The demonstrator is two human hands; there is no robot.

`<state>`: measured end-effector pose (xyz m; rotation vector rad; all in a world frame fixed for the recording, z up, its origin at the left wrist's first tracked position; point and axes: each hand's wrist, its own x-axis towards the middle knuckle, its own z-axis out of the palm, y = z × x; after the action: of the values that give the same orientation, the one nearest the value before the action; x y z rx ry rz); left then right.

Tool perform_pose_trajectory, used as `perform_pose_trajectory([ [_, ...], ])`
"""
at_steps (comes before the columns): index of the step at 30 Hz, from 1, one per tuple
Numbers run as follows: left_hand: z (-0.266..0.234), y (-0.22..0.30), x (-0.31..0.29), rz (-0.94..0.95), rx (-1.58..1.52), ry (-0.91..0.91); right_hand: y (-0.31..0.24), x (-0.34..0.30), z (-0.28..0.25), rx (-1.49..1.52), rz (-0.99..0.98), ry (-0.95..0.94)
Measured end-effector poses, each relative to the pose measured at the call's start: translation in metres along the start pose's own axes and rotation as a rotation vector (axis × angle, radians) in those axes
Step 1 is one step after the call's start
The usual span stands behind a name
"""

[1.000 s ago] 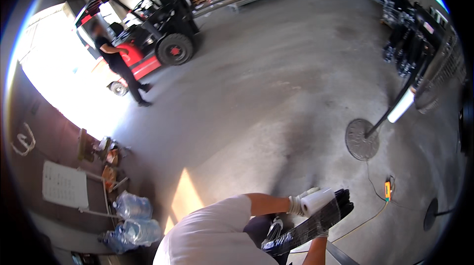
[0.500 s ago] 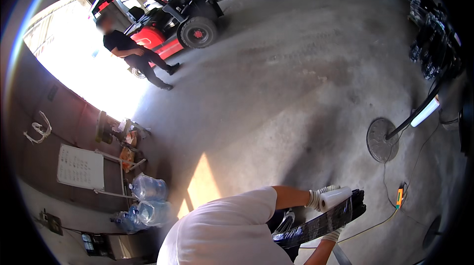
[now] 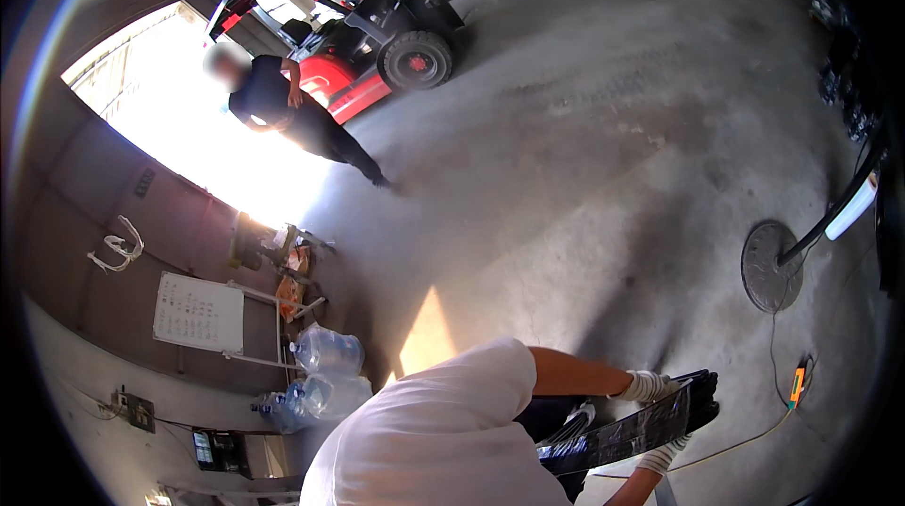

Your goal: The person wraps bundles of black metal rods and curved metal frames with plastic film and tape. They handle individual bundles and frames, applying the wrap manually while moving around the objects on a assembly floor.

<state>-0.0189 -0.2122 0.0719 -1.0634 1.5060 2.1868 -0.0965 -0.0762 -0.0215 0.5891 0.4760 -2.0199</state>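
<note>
The dark-clothed person has stepped nearer; a white rectangular board bears illegible writing. White-gloved left hand and right hand flank a black, film-wrapped bundle, finger closure unclear.

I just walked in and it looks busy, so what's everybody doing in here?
Someone in a white top has both gloved hands at a long black bundle in shiny wrap. The left hand is at its far side and the right hand at its near side, both toward one end. Their fingers are partly hidden, so I can't tell how tightly they grip. Farther off, another person in dark clothes is near a red forklift.
</note>
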Motion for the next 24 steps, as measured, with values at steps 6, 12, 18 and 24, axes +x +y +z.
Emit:
perform_pose_trajectory([
  [6, 0.018, 0.038, -0.062, -0.106, 0.042, 0.242, -0.002, 0.01, -0.004, 0.04, 0.033, -0.045],
  [12, 0.082, 0.015, -0.072, 0.35, 1.029, 0.834, -0.007, 0.004, 0.004, 0.073, 0.073, -0.024],
  [18, 0.087, 0.024, -0.076, 0.396, 1.011, 0.784, -0.02, -0.003, 0.001, 0.142, 0.106, -0.043],
  [24, 0.082, 0.05, -0.079, 0.215, 0.924, 0.666, -0.029, -0.009, -0.006, 0.322, 0.176, -0.058],
])
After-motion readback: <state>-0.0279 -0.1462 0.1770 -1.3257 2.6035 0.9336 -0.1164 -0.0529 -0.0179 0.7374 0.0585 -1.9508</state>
